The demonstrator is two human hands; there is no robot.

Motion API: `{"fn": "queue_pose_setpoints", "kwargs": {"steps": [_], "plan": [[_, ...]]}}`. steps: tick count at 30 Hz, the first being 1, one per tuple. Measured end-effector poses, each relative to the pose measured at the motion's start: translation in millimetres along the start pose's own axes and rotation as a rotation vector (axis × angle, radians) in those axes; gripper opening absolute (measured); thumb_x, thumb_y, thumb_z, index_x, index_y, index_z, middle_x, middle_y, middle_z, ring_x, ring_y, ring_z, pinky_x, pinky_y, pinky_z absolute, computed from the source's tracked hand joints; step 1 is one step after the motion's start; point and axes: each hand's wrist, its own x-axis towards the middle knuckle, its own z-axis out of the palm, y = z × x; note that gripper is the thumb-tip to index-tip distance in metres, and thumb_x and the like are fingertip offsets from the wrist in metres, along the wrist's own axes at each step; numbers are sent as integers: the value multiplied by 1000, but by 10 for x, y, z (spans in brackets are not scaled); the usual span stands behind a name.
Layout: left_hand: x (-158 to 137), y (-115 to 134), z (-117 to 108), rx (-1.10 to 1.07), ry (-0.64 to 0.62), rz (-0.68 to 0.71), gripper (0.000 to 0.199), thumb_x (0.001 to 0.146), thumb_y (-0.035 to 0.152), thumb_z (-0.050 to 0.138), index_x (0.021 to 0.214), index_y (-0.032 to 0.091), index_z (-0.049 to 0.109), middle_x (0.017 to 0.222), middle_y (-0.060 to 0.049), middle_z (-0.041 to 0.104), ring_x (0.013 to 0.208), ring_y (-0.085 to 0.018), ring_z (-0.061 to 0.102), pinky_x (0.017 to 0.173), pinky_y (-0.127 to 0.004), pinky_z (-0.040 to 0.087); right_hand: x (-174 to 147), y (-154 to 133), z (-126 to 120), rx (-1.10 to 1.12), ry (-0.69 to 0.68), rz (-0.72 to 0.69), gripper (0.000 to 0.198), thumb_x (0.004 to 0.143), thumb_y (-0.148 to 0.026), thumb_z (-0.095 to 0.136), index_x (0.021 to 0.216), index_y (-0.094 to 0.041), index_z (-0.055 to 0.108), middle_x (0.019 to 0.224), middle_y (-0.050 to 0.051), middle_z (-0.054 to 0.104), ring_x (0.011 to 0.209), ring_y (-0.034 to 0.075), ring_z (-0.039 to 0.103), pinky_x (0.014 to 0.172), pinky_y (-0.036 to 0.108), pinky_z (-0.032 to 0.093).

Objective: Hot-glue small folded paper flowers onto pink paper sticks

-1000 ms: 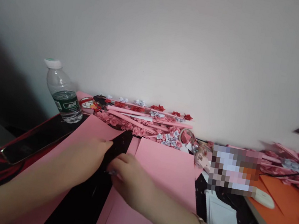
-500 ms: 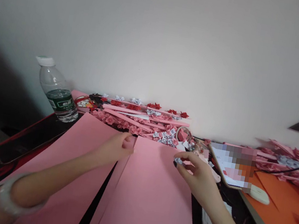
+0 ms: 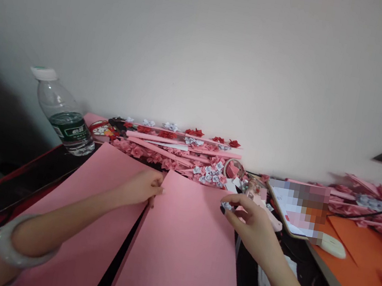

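My left hand [image 3: 144, 187] pinches the upper left edge of the right-hand pink paper [image 3: 186, 251], its thumb on top and fingers curled at the side. Between the thumb and fingers of my right hand [image 3: 249, 222] is a small pale-blue paper flower [image 3: 227, 206], partly covered by the fingertips. It is over the paper's upper right corner. Another pink sheet [image 3: 89, 214] lies to the left, under my left forearm, with a dark strip of table between the two.
A water bottle [image 3: 70, 131] and a dark phone [image 3: 20, 187] stand and lie at left. Paper flowers [image 3: 169, 159] and rolled pink paper line the wall, near a tape roll [image 3: 233, 168]. To the right are a lit phone [image 3: 289, 212], a white mouse [image 3: 333, 246] and orange sheets [image 3: 371, 273].
My left hand has closed on the edge of the right-hand pink paper, whose top sheet has shifted left over the one beneath. My right hand stays nearly in place with the flower.
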Motion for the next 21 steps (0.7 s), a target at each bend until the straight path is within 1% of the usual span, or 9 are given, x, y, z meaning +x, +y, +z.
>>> {"fn": "queue_pose_setpoints", "kwargs": {"steps": [4,7,11,16,21], "plan": [[-56,-62,-120,-3,-42,-96,26,74,30,56,62,22,33,40,6,49,48,-21,66,45,-23,36,12,22,15,-89,-5,-15,19,75,-22,53,88,-22,66,90,5,69,70,17,62,63,30,52],[-89,-114,-168,12,-40,-131,26,73,30,55,62,22,32,39,7,48,49,-21,66,45,-23,37,36,69,31,-170,-15,-70,20,76,-20,52,89,-22,66,88,5,69,73,18,62,66,31,51],[-138,-142,-210,45,-33,-123,28,71,31,56,61,23,31,37,8,46,47,-22,66,45,-23,35,84,150,29,-284,-23,-126,21,75,-14,50,87,-22,66,91,4,69,84,21,63,73,33,49],[-175,-178,-246,86,-49,-108,26,69,31,55,60,22,33,36,7,49,46,-20,63,44,-22,33,123,263,41,-360,-7,-134,24,75,-12,50,90,-21,67,90,5,69,85,21,62,75,34,48],[-191,-256,-274,142,-30,-124,25,71,33,54,59,22,35,39,5,53,48,-20,64,45,-22,33,116,335,72,-412,30,-131,23,77,-12,50,91,-22,66,91,5,69,88,23,62,78,35,47]]}}
